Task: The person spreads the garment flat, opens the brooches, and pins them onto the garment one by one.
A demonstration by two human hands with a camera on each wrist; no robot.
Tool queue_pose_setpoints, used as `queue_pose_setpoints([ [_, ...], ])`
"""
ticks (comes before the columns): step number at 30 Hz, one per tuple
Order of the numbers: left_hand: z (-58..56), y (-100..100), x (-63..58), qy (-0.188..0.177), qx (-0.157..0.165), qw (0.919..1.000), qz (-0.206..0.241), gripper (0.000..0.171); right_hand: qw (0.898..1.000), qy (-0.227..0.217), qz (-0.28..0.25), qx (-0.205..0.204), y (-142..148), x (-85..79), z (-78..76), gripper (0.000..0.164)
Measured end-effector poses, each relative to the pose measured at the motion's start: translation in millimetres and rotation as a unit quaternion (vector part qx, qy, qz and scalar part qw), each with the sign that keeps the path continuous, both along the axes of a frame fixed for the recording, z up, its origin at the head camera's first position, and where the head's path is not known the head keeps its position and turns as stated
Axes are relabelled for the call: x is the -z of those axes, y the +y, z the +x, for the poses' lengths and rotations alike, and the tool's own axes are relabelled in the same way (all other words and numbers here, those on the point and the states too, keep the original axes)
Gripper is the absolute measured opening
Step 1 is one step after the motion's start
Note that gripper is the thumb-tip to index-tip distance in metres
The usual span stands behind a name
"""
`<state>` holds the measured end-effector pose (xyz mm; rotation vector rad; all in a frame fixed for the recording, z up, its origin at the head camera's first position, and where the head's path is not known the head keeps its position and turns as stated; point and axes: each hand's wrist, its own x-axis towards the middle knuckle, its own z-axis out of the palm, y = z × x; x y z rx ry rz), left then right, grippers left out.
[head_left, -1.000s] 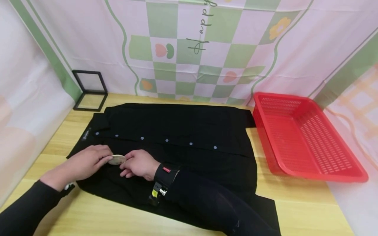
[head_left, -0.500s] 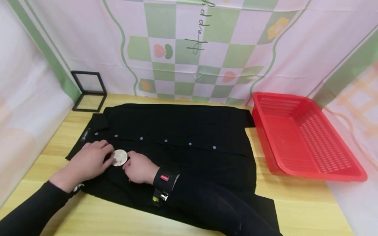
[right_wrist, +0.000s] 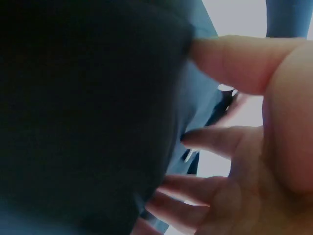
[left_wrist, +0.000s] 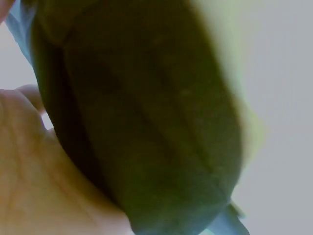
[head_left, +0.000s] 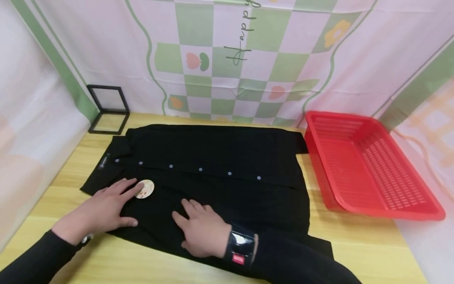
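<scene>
A black button-up shirt [head_left: 227, 146] lies flat on the wooden table, its collar to the left and a row of light buttons along it. On its chest near the collar sits a round, pale badge [head_left: 147, 189] with small reddish marks. My left hand [head_left: 106, 209] is spread over the shirt, one fingertip on the badge's left edge. My right hand [head_left: 205, 230] rests spread on the shirt's lower front, apart from the badge. In the right wrist view, the fingertips [right_wrist: 195, 139] touch black cloth. Dark cloth [left_wrist: 146, 117] fills much of the left wrist view.
A red plastic basket [head_left: 328, 177] stands to the right, close to the shirt's hem. At the back left is a black hinged double frame [head_left: 109, 112]. A patterned curtain [head_left: 230, 59] hangs behind the wooden table [head_left: 354, 236].
Both hands were pinching the badge, which was tilted, then turned face up. Now it lies flat, my right hand has let go and moved right, and my left fingers have straightened.
</scene>
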<state>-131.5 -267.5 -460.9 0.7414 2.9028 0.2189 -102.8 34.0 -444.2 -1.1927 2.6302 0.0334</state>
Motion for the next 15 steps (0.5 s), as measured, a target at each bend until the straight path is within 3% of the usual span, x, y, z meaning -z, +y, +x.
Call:
queue_pose_setpoints([
  [7,2.0,-1.7,1.6,-0.012,0.005,0.9999,0.003,0.110,0.996,-0.076,0.028,0.030,61.9,2.4,18.6,0.083],
  [15,8.4,-5.3,0.8,-0.023,0.007,0.9997,-0.010,0.110,0.993,-0.106,-0.002,0.047,124.0,-5.5,35.5,0.089],
])
